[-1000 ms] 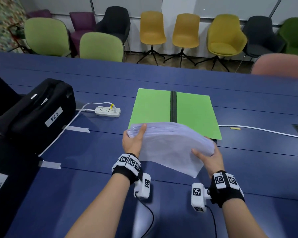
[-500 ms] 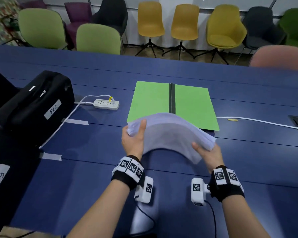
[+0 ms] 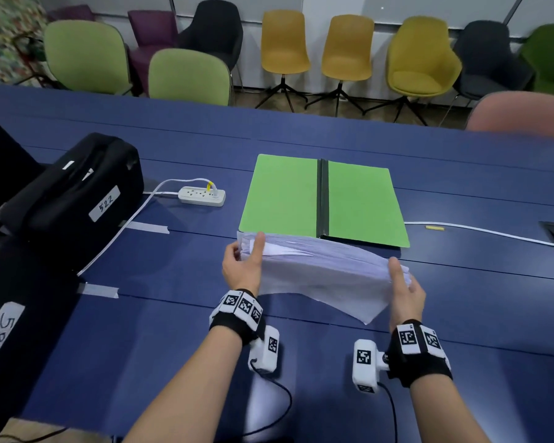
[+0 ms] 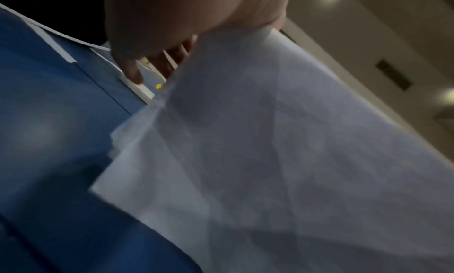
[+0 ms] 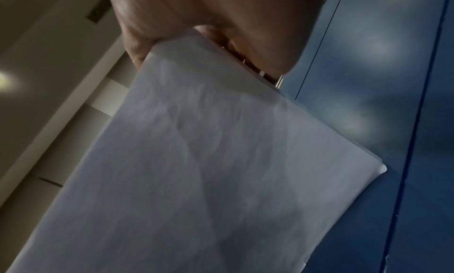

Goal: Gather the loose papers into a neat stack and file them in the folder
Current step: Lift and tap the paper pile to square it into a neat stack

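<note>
Paper stack [image 3: 320, 273]: white, thick, bowed, edges uneven; held above bench [image 3: 461, 298], near green folder [image 3: 285, 193].
Left hand [image 3: 242, 266]: grips left end.
Right hand [image 3: 405, 290]: grips right end.
Folder: open flat, no papers inside.

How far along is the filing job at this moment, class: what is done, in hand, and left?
Done: the papers are gathered into one stack. In hand: the left hand and right hand grip its ends, holding it above the table. Left: laying it in the open green folder, which lies empty, and closing it.
</note>
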### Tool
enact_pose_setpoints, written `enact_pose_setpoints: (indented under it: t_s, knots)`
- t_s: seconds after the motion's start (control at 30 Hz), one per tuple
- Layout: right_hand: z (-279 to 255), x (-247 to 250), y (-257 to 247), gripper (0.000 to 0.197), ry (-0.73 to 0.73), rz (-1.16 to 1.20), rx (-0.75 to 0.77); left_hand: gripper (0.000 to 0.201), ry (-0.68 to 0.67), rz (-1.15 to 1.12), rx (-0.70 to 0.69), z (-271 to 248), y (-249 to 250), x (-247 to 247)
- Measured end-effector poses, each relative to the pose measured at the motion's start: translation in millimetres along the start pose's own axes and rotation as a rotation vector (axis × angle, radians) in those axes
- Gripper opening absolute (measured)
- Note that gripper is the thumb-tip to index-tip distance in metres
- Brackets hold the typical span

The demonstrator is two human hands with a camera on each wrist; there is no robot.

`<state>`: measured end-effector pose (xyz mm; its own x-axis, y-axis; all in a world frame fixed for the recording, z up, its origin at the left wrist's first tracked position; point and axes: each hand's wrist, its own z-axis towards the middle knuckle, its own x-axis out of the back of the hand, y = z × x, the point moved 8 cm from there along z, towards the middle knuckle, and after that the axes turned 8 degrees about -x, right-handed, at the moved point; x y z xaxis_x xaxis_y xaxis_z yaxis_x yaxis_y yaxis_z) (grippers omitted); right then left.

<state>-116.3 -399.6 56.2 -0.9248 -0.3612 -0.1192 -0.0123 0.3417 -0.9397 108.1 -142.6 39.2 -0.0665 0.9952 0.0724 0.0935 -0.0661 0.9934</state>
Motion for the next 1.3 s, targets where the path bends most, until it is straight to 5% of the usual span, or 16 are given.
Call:
enact_pose_setpoints:
  t_s: [0.17,0.43,0.57,0.77,0.83,0.9,1.03,1.17,1.3]
  knots:
    - [-1,-3,-2,0.011,-0.058,-0.001,-0.001,0.071,-0.21,-0.038,-0.088,2,16,-13]
    - [-3,-2,4,0.004,-0.052,-0.076,-0.018,0.068,-0.144,-0.029,-0.107,-7,18,-8]
    - [6,5,17,0.085,-0.054,-0.083,-0.045,0.069,-0.071,-0.06,-0.082,3,12,-1]
    - [6,2,13,0.114,-0.127,-0.131,-0.016,0.046,-0.199,-0.044,-0.089,10,13,-9]
    - [7,1,12,0.123,-0.182,-0.131,0.01,0.063,-0.204,-0.092,-0.016,17,1,-10]
    - [6,-2,14,0.112,-0.299,-0.173,0.007,0.082,-0.277,-0.085,0.035,17,-4,-15]
    - [12,2,23,0.059,-0.334,-0.319,0.016,0.051,-0.296,-0.121,0.077,16,3,-22]
    - [15,7,27,0.065,-0.294,-0.364,-0.004,0.046,-0.175,-0.089,0.106,15,6,-23]
    - [10,2,28,0.049,-0.319,-0.314,0.001,0.042,-0.023,-0.111,0.098,17,0,-13]
